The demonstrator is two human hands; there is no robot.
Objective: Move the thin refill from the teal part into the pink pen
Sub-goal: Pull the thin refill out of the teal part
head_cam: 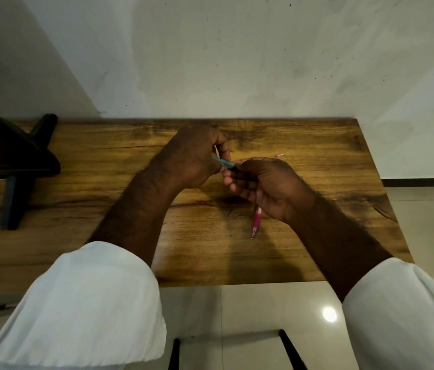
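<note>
Above the middle of the wooden table, my left hand and my right hand meet around a teal pen part. The left fingers pinch its far end, the right fingers hold its dark near end. A thin pale stick shows beside my left thumb; whether it is the refill I cannot tell. The pink pen lies on the table under my right palm, tip pointing toward me, its upper half hidden by the hand. A small pink piece lies on the table beyond my right hand.
A dark stand with angled legs sits at the table's left side. The wall runs right behind the far edge. The table's near edge is close to my sleeves, with tiled floor and a black frame below.
</note>
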